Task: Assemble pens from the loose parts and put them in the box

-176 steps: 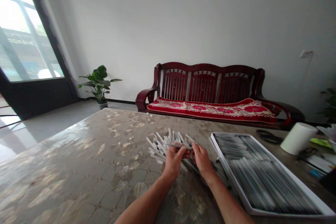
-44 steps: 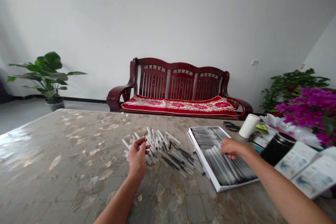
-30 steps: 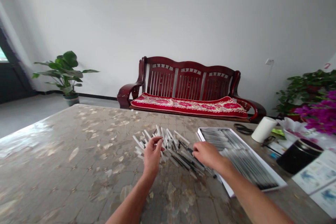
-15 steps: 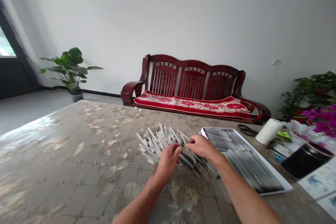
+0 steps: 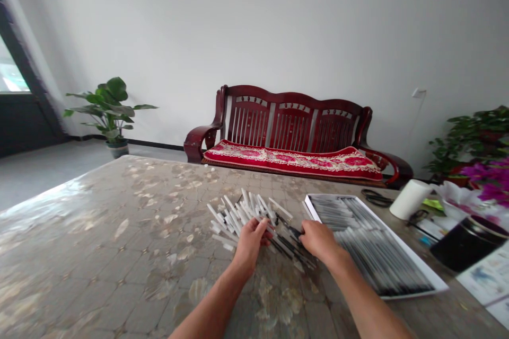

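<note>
My left hand (image 5: 249, 243) is closed at the right side of a loose pile of white pen tubes (image 5: 228, 217). Its thumb and fingers are pinched together, and what they hold is too small to make out. Dark slim pen parts (image 5: 287, 248) lie between my hands. My right hand (image 5: 319, 238) is closed over the right side of these parts, with a black pen part (image 5: 295, 232) at its fingertips. To the right of that hand is a shallow white box (image 5: 413, 254) filled with rows of clear, dark-tipped pens.
The table (image 5: 139, 254) has a patterned cover. On its right stand black scissors (image 5: 376, 197), a white roll (image 5: 411, 199), a black cylinder (image 5: 465, 243) and printed sheets (image 5: 487, 278). A wooden bench (image 5: 292, 122) is behind, with a potted plant (image 5: 113, 108) at left.
My right hand has moved right and down, away from the left hand, to the dark pen parts. A thin white stick now lies uncovered behind the pile. My left hand has barely shifted.
</note>
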Demonstrator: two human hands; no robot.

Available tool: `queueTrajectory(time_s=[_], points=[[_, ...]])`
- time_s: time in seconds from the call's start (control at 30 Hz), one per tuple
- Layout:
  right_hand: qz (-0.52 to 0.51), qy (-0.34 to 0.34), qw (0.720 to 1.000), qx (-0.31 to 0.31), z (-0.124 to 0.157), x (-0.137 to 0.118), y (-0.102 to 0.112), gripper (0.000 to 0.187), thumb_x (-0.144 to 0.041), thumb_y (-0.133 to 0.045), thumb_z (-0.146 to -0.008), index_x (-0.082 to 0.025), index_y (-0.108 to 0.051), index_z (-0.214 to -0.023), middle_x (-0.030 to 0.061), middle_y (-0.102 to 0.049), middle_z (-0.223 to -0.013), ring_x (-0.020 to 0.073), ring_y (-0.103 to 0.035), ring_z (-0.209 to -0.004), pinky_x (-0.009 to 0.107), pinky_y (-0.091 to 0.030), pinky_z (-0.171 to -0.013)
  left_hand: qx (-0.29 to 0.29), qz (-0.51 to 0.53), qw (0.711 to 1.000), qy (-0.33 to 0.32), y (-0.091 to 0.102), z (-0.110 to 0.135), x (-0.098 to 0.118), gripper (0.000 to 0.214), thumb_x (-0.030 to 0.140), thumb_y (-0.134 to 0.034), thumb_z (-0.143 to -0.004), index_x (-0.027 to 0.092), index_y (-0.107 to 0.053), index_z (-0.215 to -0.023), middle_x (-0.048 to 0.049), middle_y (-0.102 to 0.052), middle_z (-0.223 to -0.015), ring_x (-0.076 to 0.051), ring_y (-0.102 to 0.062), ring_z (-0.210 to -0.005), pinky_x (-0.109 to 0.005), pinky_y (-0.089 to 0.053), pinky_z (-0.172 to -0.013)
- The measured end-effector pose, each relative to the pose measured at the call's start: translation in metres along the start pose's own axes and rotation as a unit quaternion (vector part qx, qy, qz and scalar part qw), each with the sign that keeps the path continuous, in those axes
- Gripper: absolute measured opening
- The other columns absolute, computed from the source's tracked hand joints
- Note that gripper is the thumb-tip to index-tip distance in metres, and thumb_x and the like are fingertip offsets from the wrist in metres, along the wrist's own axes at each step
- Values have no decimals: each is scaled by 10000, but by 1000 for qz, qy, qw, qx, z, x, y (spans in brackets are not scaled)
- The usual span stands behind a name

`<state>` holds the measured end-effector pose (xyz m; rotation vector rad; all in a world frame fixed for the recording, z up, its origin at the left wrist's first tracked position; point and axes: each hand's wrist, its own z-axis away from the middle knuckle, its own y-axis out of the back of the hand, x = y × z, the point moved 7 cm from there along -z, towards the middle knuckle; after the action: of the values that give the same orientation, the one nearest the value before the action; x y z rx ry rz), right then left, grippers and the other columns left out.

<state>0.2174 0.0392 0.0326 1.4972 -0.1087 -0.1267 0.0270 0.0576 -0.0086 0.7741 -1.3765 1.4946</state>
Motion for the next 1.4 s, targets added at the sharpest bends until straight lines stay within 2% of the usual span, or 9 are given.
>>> queueTrajectory(time_s=[0.23,0.37,0.5,0.6,0.77,0.97,1.23,1.4], points=[[29,21,999,0,5,-11,1,259,-104,-506,-775,-183,-682,-948,131,-709,-1026,264,-666,-972,291,-427,-712,33,70,997,9,7,-2,-2,394,486,-773,-610,147,-626,-748,-19,-674,-695,-102,-606,-571,-197,-485,-500],[11,25,999,25,10,-10,7,197,-166,-503,-833,-196,-651,-959,106,-713,-1001,245,-667,-940,277,-407,-694,47,120,991,28,10,-4,-5,301,389,-769,-685,146,-618,-780,-37,-697,-735,-115,-653,-603,-209,-532,-539],[-89,49,991,84,19,-21,25,170,-233,-483,-874,-235,-640,-940,38,-720,-907,186,-660,-877,241,-390,-691,65,177,981,45,11,-2,-2,170,285,-695,-802,152,-589,-796,-57,-710,-745,-125,-683,-611,-218,-565,-567],[-200,95,967,130,27,-33,37,189,-222,-479,-853,-238,-652,-926,20,-709,-918,166,-634,-900,229,-406,-752,87,206,973,50,14,-2,2,109,230,-625,-862,153,-577,-800,-59,-710,-729,-113,-685,-596,-208,-575,-585],[-296,112,938,142,30,-39,35,200,-220,-470,-825,-229,-655,-899,29,-708,-912,183,-629,-881,255,-441,-782,107,219,968,62,19,-3,1,104,236,-634,-859,157,-574,-826,-62,-711,-720,-123,-698,-609,-208,-586,-591],[-300,117,938,129,28,-41,26,181,-209,-494,-805,-223,-662,-872,23,-703,-859,174,-628,-833,241,-436,-743,86,218,969,72,15,-2,-1,105,221,-619,-871,152,-557,-821,-68,-716,-747,-114,-690,-586,-200,-584,-562],[-274,126,940,160,35,-42,35,182,-181,-515,-793,-228,-683,-844,13,-703,-837,162,-624,-825,234,-426,-759,75,195,975,75,13,-2,0,151,245,-662,-838,163,-543,-795,-43,-700,-725,-116,-689,-583,-201,-576,-556],[-234,138,948,167,37,-46,39,196,-153,-508,-783,-229,-680,-837,21,-702,-859,172,-612,-864,237,-420,-774,41,141,988,54,8,0,-1,206,317,-703,-793,170,-559,-802,-50,-711,-748,-150,-708,-621,-228,-576,-554]])
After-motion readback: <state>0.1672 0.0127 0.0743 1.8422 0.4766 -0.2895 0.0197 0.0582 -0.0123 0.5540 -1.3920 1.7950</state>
